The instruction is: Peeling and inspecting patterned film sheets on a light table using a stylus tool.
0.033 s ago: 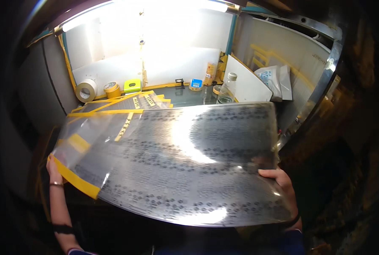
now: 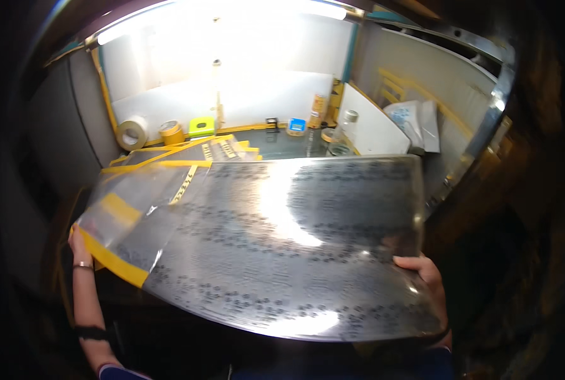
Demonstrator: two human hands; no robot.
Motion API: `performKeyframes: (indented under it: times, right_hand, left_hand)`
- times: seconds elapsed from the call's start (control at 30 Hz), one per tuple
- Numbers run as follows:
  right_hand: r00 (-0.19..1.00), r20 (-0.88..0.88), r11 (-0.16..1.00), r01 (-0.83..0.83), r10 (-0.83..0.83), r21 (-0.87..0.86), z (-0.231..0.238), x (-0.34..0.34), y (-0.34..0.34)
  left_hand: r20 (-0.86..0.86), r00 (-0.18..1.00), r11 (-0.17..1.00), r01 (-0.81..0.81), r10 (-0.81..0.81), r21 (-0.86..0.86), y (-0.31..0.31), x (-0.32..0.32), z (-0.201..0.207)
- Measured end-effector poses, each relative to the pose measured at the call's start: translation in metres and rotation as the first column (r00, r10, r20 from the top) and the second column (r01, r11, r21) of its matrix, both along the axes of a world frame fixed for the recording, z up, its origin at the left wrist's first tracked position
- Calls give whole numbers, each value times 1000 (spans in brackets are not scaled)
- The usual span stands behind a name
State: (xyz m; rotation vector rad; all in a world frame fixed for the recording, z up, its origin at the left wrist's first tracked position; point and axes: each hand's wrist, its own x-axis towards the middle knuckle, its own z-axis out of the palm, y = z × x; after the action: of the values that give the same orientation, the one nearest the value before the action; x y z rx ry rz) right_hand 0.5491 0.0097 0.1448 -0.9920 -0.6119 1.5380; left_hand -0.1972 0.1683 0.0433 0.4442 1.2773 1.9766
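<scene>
- The large grey rectangular sheet with dark dotted pattern (image 2: 232, 240) looks like plastic film, smooth and very glossy, with strong white reflections.
- The yellow tape strip on its left edge (image 2: 114, 261) seems more matt.
- The dark grey flat tabletop (image 2: 279, 147) is smooth and shiny.
- The silvery curved frame bar (image 2: 501, 95) appears to be glossy metal.

Overhead tube light (image 2: 323, 9) blown out | sheet (image 2: 282, 244) glaring | edges dark, curved

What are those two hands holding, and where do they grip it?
A large, shiny patterned sheet: the left hand holds its yellow-edged left corner, the right hand its right edge.
</scene>
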Motion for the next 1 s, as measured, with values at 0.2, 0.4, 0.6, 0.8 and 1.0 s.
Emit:
performKeyframes:
  times: [0.2, 0.4, 0.6, 0.8, 1.0]
  right_hand:
    - [922, 2, 922, 386, -387, 37, -12, 54, -52]
    - [821, 92, 825, 554, -564, 110, -17, 105, -74]
    - [779, 136, 790, 601, -613, 121, -19, 116, -76]
    - [802, 109, 808, 575, -588, 128, -44, 113, -65]
    - [845, 87, 847, 513, -527, 140, -62, 132, -48]
  left_hand:
    - [106, 918, 898, -397, 383, 191, 20, -26, 21]
    - [-98, 910, 913, -408, 403, -30, -25, -47, -7]
    - [-151, 985, 989, 68, -88, -134, -63, 20, -22]
    - [-182, 905, 911, 339, -384, -236, -76, 133, -21]
    - [-187, 788, 777, 482, -586, -404, -72, 250, 4]
